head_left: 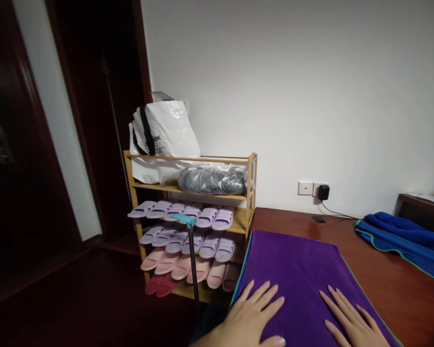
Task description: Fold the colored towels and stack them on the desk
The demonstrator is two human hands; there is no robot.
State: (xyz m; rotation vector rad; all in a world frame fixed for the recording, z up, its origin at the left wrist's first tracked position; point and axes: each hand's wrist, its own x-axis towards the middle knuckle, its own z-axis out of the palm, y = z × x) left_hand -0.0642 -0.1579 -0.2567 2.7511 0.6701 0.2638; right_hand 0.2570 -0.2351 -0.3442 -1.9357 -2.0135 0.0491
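A purple cloth (pixel 292 260) with a green-blue edge lies flat on a reddish-brown wooden table (pixel 376 260), its near part running out of the picture. My left hand (pixel 251 313) rests palm down on the cloth's left side, fingers spread. On the right side of the cloth my right hand (pixel 352 318) also lies palm down, its fingers stretched out and the thumb apart. Neither hand grips anything. A crumpled blue cloth (pixel 405 236) with a green edge lies farther right on the table.
Left of the table stands a wooden shoe rack (pixel 251 193) with several slippers (pixel 206 246), a white bag (pixel 169 127) and a plastic-wrapped grey bundle (pixel 217 179). A dark pole with a blue top (pixel 191 241) stands before it. A black adapter (pixel 323 193) is plugged into the wall.
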